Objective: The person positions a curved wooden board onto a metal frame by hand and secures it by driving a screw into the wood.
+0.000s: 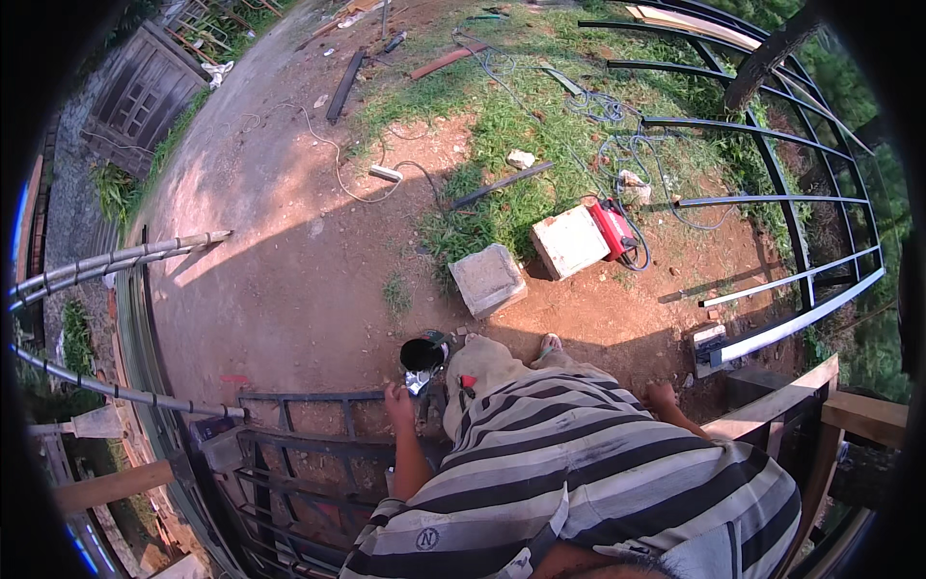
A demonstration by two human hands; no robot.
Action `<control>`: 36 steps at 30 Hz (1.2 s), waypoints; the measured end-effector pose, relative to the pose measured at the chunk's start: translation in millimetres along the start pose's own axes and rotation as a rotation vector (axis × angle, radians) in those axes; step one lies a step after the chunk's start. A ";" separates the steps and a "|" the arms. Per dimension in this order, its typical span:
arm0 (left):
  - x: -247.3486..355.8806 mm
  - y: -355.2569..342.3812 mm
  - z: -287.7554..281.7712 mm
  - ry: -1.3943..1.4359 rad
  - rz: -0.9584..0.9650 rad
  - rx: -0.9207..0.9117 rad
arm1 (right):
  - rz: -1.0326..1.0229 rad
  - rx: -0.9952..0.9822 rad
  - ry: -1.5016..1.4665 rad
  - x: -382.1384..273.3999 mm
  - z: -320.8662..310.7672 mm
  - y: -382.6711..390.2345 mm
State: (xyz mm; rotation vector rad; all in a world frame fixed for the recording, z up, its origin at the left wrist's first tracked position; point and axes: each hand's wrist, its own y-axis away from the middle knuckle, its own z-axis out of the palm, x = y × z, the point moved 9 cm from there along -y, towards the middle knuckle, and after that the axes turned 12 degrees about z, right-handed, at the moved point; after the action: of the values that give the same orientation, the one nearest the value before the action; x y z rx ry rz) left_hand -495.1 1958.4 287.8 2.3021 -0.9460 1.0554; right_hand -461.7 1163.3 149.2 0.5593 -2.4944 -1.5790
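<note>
My left hand [398, 400] reaches forward over the top bar of a black metal gate frame [289, 454] that lies in front of me. Its fingers are curled at a black round power tool [422, 354] with a shiny metal part, held just above the frame. My right hand [662, 394] rests out to the side near the end of a wooden beam [772, 396], with nothing seen in it. My striped shirt [579, 463] and a beige trouser knee [482, 367] fill the lower middle. A sandalled foot [550, 343] shows beyond the knee.
Two concrete blocks [488, 278] [569, 241] and a red welding machine [614, 228] with cables sit on bare red earth ahead. A large curved black steel frame [801, 241] lies at right. Metal poles [116, 259] lie at left, and bars are scattered on the grass.
</note>
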 end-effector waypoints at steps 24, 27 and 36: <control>-187.9 -226.8 -23.1 0.410 -0.481 0.156 | -0.421 0.170 0.416 -410.7 140.5 135.6; -177.0 -272.6 -25.9 0.508 -0.551 0.208 | -0.576 0.359 0.645 -463.6 150.2 176.3; -195.3 -316.2 -27.1 0.567 -0.956 0.326 | -0.496 0.627 0.350 -601.3 143.5 272.5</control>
State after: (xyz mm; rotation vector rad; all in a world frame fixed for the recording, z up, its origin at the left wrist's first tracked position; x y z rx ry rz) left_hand -369.3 2266.3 119.8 2.0563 0.5439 1.3057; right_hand -16.0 1616.2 378.4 1.4796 -2.6475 -0.6470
